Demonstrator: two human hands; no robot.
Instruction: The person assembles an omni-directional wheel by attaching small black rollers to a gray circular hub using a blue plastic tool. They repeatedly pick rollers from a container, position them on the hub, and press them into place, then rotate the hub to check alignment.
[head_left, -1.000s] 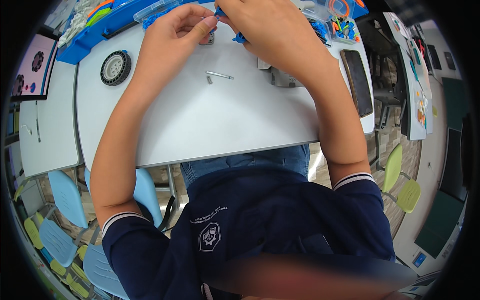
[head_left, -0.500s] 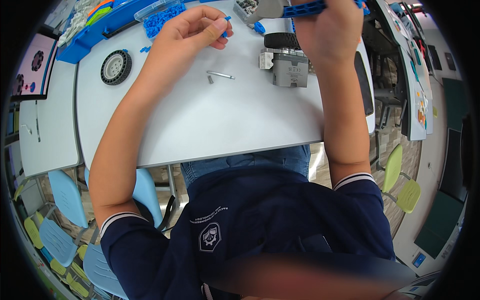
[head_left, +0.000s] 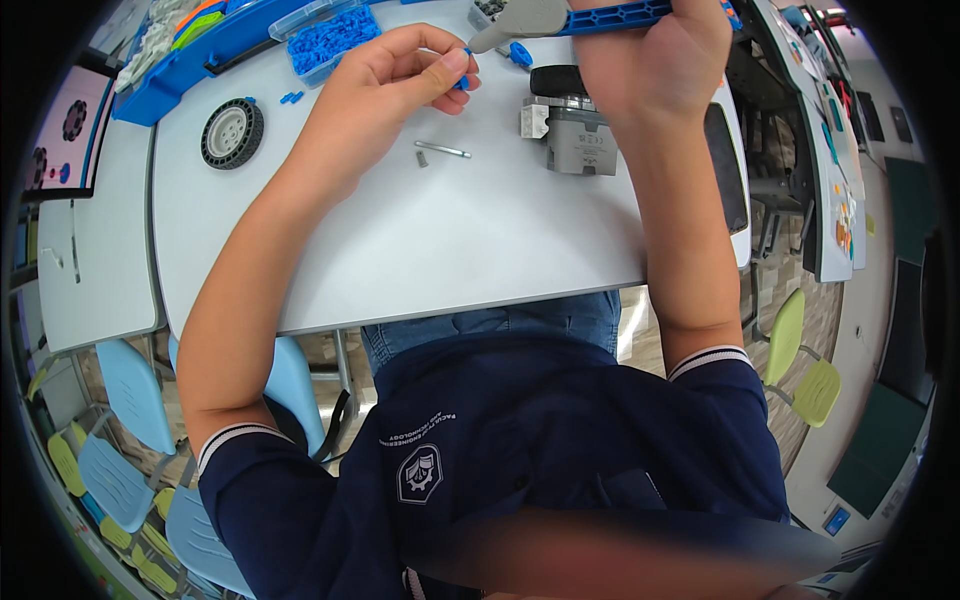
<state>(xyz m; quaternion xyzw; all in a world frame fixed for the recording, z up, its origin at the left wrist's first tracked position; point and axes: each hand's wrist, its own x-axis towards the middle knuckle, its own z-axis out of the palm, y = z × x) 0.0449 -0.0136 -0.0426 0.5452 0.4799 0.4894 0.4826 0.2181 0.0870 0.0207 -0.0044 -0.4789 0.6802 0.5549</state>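
Note:
My left hand pinches a small blue plastic connector between thumb and fingers. In my right hand is a long blue and grey tool, its ribbed blue handle running across the palm. The tapered grey end of the tool reaches the connector at my left fingertips; whether it grips the connector I cannot tell. Below my right hand stands a grey box-shaped module with a black tyre behind it, partly covered by the hand. A grey axle and a short grey pin lie between my arms.
A grey-hubbed wheel lies at the left, near loose blue pins. Behind are a clear box of blue pins, a blue tray and a round blue piece. A screen stands far left.
My left hand has moved slightly right with the connector. The tool in my right hand has come left and nearer, so its grey end now meets the left fingertips.

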